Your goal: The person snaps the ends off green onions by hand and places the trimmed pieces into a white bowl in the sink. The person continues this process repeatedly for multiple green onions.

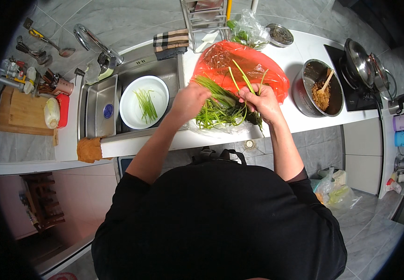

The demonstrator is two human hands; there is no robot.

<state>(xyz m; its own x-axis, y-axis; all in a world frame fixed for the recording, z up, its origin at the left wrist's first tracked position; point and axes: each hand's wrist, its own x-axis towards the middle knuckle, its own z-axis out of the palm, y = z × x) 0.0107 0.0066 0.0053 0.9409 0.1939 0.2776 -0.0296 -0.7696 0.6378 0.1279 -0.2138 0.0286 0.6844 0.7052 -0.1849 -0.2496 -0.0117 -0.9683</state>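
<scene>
A bundle of long green stalks with leafy ends lies on clear plastic on the white counter, beside and partly over a red plastic bag. My right hand grips a few of the pale green stalks, which point up past its fingers. Over the left part of the bundle is my left hand, slightly blurred, its fingers bent; whether it holds a stalk does not show. To the left, a white basin stands in the sink with several cut-looking green stalks in it.
A pot with brown crumbly food and a wooden spoon stands right, near the cooktop. Behind are a metal rack, a bag of green vegetables and a lidded round container. A napa cabbage and cutting board lie far left.
</scene>
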